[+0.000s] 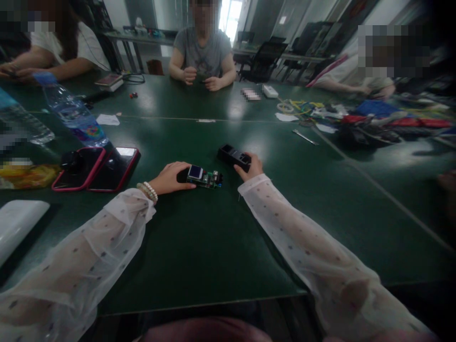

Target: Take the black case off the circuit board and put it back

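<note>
My left hand grips the left end of a green circuit board with a small square screen, thumb on the near side and fingers behind. The board is just above or on the dark green table; I cannot tell which. A little farther right, my right hand is closed around the right end of a black plastic housing with a rectangular window opening. The housing lies tilted, its left end farther from me. A narrow gap separates board and housing.
Left of my hands lie two red-edged phones, a water bottle and a white case. A wrench and a heap of cables are at right. Across the table a person sits with hands raised.
</note>
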{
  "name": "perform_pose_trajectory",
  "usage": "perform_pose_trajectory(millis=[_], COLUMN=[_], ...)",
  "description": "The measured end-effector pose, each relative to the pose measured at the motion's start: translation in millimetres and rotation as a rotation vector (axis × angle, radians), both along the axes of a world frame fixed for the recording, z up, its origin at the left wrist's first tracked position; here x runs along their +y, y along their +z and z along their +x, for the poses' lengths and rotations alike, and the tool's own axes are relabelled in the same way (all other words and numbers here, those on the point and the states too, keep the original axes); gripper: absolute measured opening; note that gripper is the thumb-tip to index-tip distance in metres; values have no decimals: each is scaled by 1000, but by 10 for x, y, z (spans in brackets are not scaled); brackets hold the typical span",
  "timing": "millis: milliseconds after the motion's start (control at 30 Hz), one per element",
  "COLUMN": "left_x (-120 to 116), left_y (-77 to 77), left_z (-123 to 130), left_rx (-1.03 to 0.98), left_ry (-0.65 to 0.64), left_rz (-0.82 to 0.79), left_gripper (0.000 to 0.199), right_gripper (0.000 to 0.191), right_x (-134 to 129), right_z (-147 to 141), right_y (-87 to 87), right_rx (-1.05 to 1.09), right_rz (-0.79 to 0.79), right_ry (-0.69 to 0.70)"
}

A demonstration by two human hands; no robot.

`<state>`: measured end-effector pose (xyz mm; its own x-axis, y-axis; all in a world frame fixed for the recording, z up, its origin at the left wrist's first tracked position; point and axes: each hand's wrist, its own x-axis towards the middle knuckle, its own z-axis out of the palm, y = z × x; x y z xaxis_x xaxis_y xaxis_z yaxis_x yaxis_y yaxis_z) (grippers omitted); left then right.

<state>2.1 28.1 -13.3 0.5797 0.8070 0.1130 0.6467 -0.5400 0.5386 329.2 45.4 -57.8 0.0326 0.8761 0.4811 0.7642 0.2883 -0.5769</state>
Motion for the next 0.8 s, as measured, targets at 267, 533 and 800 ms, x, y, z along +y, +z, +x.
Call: perform_pose_trajectory(millis=[267,533,800], left_x=[5,6,-4], left_y=[-10,-12,-7], left_z=[-5,-5,0], left_rx=[3,13,5], left_ry=[22,26,31], left_rz=[-18,-26,-7], left_gripper=[67,67,66], right_gripper=[63,60,58], right_x=[21,36,22], right_z=[-10,0,-64], right_y=[-34,-11,8], right_rx=[-44,-84,54], right_rz=[31,12,87], right_ry=[-7,25,88])
